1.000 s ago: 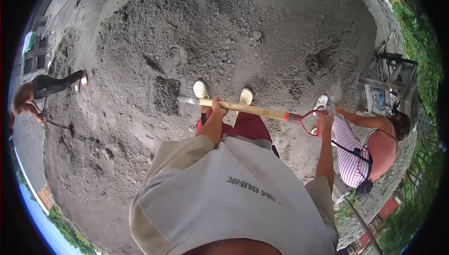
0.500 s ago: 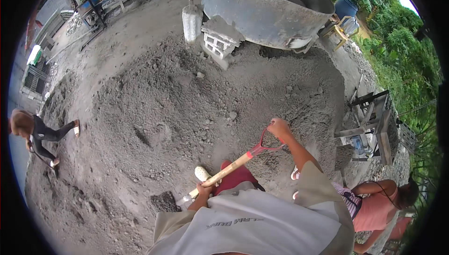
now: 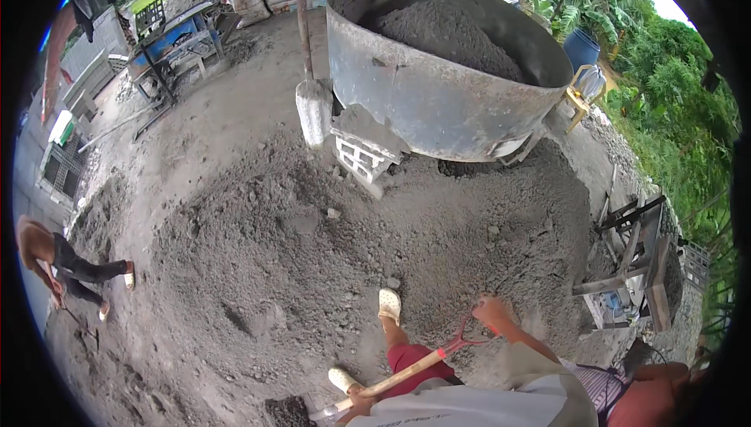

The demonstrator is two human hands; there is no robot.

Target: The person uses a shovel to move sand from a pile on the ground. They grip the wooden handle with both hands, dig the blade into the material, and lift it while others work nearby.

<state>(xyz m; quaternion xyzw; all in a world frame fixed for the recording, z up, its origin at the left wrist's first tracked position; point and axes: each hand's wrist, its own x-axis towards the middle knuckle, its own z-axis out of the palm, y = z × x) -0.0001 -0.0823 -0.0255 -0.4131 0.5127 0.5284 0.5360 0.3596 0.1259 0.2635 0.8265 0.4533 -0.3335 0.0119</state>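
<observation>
I hold a shovel (image 3: 407, 374) slantwise across my front, its wooden shaft running from lower left up to a red D-shaped grip. My right hand (image 3: 493, 316) is closed on that grip. Low on the shaft, close to the blade, my left hand (image 3: 360, 407) wraps round the wood, partly cut off by the lower edge. A dark clump of damp grey mix (image 3: 288, 411) sits on the blade end at the bottom of the view. Under my feet spreads a broad heap of grey sand and gravel mix (image 3: 274, 263).
A large round metal mixing pan (image 3: 438, 106) holding grey mix stands ahead, beside a concrete-footed post (image 3: 314, 110) and a hollow block (image 3: 364, 157). At far left a person (image 3: 66, 263) works with a tool. Another person (image 3: 649, 396) is close on my right, near a wooden frame (image 3: 626, 270).
My view has tilted up, showing more of the pan. One foot has come forward onto the mix. The shovel stays in both hands, with the dark clump still at its blade.
</observation>
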